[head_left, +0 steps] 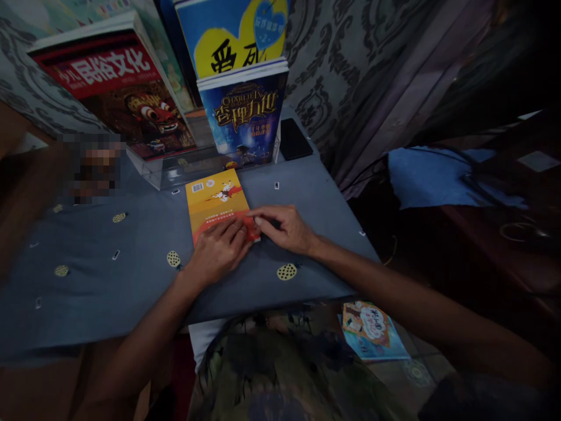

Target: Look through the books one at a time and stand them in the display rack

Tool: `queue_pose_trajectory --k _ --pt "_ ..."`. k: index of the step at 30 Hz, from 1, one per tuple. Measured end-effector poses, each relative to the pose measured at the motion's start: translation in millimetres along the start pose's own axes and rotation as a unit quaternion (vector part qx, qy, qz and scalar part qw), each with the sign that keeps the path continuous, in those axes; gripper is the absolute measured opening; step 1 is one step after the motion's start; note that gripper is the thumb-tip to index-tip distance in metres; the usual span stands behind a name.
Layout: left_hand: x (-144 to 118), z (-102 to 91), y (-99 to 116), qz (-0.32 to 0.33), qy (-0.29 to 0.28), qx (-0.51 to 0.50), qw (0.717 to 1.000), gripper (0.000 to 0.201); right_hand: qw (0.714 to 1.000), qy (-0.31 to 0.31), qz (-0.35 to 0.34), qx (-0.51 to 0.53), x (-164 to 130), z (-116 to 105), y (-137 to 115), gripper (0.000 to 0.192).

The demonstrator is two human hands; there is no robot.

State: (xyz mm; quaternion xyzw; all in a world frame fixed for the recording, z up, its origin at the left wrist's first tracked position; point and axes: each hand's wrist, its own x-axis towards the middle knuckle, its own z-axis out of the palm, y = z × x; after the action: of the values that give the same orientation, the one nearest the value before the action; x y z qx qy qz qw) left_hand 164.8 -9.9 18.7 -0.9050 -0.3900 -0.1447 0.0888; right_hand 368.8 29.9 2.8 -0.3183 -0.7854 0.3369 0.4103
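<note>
Book: yellow-orange paperback lying flat, back cover up, mid-table on the blue cloth, just near of the clear stand.
Handling: looks thin, light and bendy; the glossy cover may slide on the cloth, so the near edge or the near right corner seems the place to pinch it.
Left hand: palm down, fingers flat and together, pressing the book's near end; nothing gripped.
Right hand: reaching in from the right, forearm low over the table edge, fingers curled, thumb and fingertips at the book's near right corner; whether they have truly pinched it cannot be told.
Far side: upright books in the stand, red one left, blue one right.
</note>
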Motion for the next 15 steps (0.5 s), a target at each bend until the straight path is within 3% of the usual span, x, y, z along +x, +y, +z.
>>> queue_pose_trajectory --k 5,15 --pt "-1 0.2 0 -0.012 -0.008 -0.027 1.0 0.028 0.995 -0.011 -0.069 -0.076 -1 4 4 0.029" --pt "-17 -2.2 -9 0.01 -0.017 -0.019 1.0 0.033 0.994 -0.017 -0.076 -0.081 -2 3 6 0.028"
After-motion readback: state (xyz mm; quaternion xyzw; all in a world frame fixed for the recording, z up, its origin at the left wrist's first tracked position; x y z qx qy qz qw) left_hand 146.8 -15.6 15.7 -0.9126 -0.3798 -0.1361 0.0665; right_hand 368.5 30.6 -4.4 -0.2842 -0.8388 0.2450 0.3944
